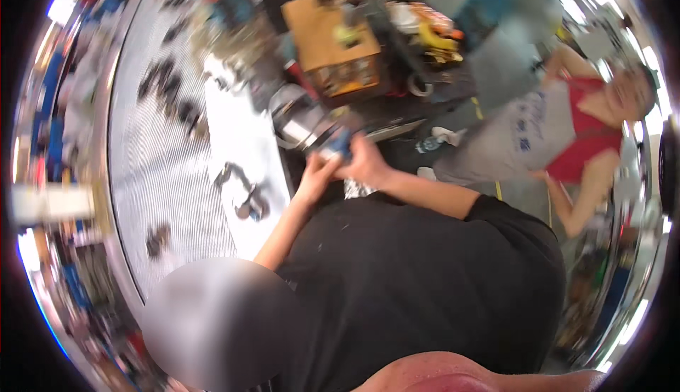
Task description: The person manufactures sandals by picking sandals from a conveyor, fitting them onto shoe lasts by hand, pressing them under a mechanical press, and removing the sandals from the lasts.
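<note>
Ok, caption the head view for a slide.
Left hand and right hand meet at a small, motion-blurred blue item, with an orange-brown box beyond.

A brown box [319, 31] sits near blurred yellow things [433, 38], and a person [528, 133] in red and grey stands at the right.

Motion blur softens the blue object [340, 141] held by the right hand [367, 161]; its kind cannot be told, nor whether the left hand [317, 175] grips it too. Small dark parts [164, 84] on the ribbed surface [180, 197] are smeared beyond identification, as are the contents of the brown box [312, 27]. A grey oval [219, 325] hides the lower-left area; the dark fisheye rim cuts off the background at both sides.
</note>
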Demonstrator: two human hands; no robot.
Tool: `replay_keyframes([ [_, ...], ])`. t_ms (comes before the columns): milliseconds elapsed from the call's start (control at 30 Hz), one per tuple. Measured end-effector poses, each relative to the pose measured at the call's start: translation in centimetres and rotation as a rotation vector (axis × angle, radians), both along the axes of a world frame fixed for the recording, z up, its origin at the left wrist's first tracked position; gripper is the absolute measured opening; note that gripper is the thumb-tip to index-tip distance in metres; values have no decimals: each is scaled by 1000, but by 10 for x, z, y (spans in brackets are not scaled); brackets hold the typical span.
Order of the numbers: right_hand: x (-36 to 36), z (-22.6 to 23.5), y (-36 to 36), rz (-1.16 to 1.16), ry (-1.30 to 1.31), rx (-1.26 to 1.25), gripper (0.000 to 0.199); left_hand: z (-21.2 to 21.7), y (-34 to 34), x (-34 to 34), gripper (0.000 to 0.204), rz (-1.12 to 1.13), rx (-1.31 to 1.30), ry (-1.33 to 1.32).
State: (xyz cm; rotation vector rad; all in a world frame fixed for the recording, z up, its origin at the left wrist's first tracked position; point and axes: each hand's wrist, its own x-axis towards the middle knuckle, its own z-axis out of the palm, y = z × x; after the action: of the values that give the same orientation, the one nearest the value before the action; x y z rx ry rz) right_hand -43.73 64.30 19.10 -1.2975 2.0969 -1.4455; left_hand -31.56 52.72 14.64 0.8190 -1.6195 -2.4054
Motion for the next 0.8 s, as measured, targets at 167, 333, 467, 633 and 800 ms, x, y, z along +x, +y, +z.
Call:
replay_keyframes([
  [167, -81, -36, -33, -338, 205, -64, 61, 30, -35, 17, 58, 11, -158, 131],
  [333, -141, -84, -88, -404, 433, 35, 54, -6, -31, 106, 52, 57, -189, -67],
  [467, -170, -93, -129, -446, 464, 234, 63, -15, -1, 159, 48, 200, -71, -181],
  [633, -172, -24, -128, -448, 291, 597, 68, -1, -23, 177, 50, 317, 84, 2],
  [800, -144, -45, -82, -305, 473, -27, 61, -21, -150, 233, 53, 487, -280, -20],
])
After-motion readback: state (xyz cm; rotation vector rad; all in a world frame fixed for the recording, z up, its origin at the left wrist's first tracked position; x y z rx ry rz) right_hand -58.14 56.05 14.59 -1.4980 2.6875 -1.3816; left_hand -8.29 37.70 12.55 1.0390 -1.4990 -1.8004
